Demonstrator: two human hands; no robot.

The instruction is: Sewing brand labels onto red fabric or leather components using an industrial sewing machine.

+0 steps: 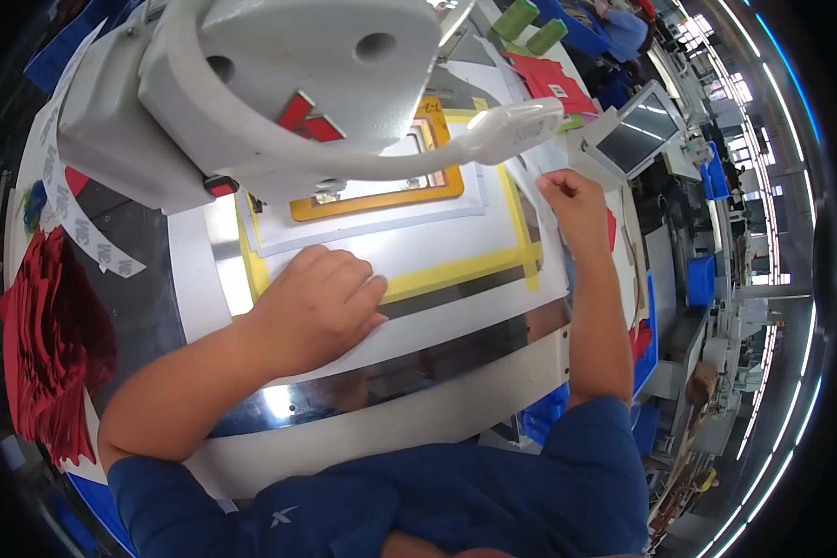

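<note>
While left grip (322,302) curls by flat yellow tape (456,272), right grip (572,206) pinches (holds unclear).

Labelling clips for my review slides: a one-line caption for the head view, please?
Left hand at the yellow tape, right hand to the tape's right, orange frame beneath the grey machine.

Machine head (279,51) cropped on top, orange frame (381,208) part-hidden

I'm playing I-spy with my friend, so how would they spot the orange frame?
Find the big grey-white machine head at the top. Partly under it, beyond the left hand, the orange frame lies on white sheets. It is a thick, round-cornered rectangle, deeper in colour than the pale yellow tape strips nearby.
</note>
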